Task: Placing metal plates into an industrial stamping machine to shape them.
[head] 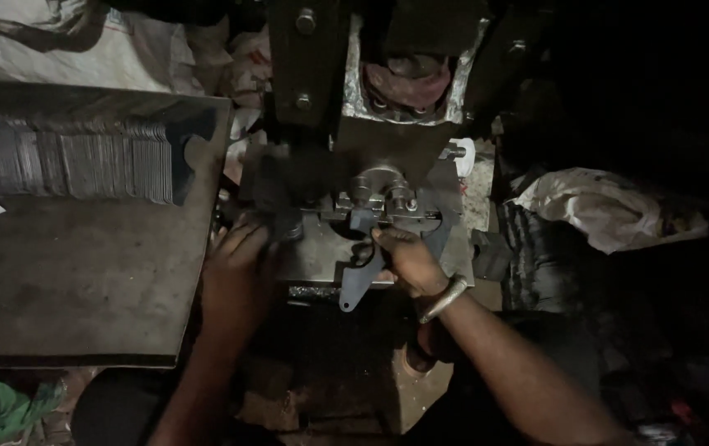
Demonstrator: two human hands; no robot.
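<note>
Feeding a flat metal blank into a press: the right hand is closed on the blank's upper part, fingers over its top edge just below the die, while the blank's narrow tail hangs past the bed's front edge. The left hand lies at the bed's left side, fingers curled near a dark fixture; whether it grips anything cannot be told in the dim light. The hands are apart, one on each side of the die. A metal bangle sits on the right wrist. On the bench to the left stands a row of stacked blanks. The blank looks thin, stiff and light, probably with sharp stamped edges; it is best held by its broad flat faces near the tail, keeping fingers away from the die.
</note>
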